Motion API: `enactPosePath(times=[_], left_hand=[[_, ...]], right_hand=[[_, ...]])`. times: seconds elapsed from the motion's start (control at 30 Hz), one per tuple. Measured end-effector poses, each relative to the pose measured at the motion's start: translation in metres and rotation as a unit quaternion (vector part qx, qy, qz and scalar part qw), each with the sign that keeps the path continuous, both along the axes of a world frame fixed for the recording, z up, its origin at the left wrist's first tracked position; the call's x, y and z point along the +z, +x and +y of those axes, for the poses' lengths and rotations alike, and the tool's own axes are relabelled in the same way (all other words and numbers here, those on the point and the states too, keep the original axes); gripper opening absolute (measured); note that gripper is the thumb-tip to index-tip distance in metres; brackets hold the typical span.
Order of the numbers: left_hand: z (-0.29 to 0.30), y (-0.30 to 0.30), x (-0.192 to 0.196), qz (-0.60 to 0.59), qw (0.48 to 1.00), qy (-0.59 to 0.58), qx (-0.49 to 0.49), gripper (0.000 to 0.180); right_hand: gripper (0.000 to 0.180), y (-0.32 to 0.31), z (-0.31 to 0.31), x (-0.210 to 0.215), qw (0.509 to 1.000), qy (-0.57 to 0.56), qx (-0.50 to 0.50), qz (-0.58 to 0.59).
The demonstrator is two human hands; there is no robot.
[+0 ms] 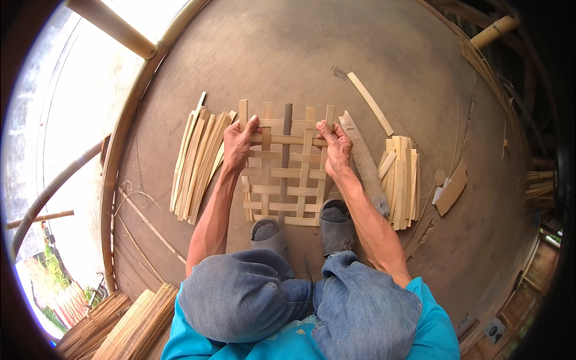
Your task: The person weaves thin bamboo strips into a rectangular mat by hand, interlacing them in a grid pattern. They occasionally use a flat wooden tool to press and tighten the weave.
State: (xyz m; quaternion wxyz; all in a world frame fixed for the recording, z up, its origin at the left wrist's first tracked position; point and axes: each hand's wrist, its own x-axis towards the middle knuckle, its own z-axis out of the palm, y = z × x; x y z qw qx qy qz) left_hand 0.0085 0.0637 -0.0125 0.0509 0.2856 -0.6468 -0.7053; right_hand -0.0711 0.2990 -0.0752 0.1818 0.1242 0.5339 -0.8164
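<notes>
An open-weave panel of flat bamboo strips (275, 172) lies before my feet, with one dark strip (287, 129) running up its middle. At its upper left, my left hand (240, 143) is closed on the edge strips, thumb on top. My right hand (337, 147) pinches the strips at the upper right in the same way. Strip ends stick up past both hands. The panel's near edge is by my sandals (337, 228). Close to my right forearm lies a worn flat wooden bar (363, 162).
A bundle of loose bamboo strips (201, 165) lies left of the panel, a shorter bundle (401, 186) to the right. One single strip (371, 103) lies farther off. Thin canes (150, 225) and a cardboard scrap (451, 189) are on the floor. More strips (135, 324) stack at lower left.
</notes>
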Motion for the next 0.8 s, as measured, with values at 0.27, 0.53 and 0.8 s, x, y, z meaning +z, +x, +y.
enactPosePath(times=[0.27, 0.53, 0.8], left_hand=[[-0.006, 0.002, -0.006, 0.004, 1.000, 0.015, -0.018, 0.039], [-0.012, 0.005, -0.002, 0.014, 0.999, 0.012, -0.044, 0.041], [-0.007, 0.003, -0.006, 0.022, 0.999, -0.010, -0.046, 0.044]], right_hand=[[0.032, 0.004, 0.004, 0.001, 1.000, -0.020, 0.001, 0.022], [0.038, 0.007, -0.003, 0.010, 0.999, 0.002, -0.010, 0.048], [0.046, 0.008, 0.000, 0.005, 0.994, 0.074, 0.003, 0.081]])
